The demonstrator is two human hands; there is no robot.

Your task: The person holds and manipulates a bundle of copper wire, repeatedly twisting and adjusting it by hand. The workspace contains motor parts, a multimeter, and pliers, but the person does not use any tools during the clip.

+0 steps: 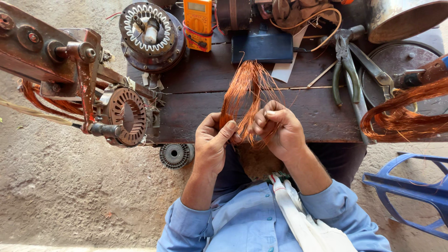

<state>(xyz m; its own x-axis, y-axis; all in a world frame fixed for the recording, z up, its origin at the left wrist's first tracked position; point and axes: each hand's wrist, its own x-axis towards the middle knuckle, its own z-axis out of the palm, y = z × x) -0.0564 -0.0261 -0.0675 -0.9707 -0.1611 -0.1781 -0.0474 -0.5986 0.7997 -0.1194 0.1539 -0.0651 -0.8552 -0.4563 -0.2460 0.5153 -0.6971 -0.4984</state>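
Left hand (211,142) and right hand (276,128) both pinched tight on a bunch of copper wire (245,91), just over the near edge of the dark wooden table (200,109). Farther back, pliers (344,63), a round motor part (151,32) and a yellow meter (198,21).

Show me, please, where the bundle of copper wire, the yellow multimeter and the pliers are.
bundle of copper wire (245,88): head view, on the fanned strands above the hands.
yellow multimeter (198,23): head view, on the middle of its body.
pliers (344,70): head view, on the handles just below the joint.
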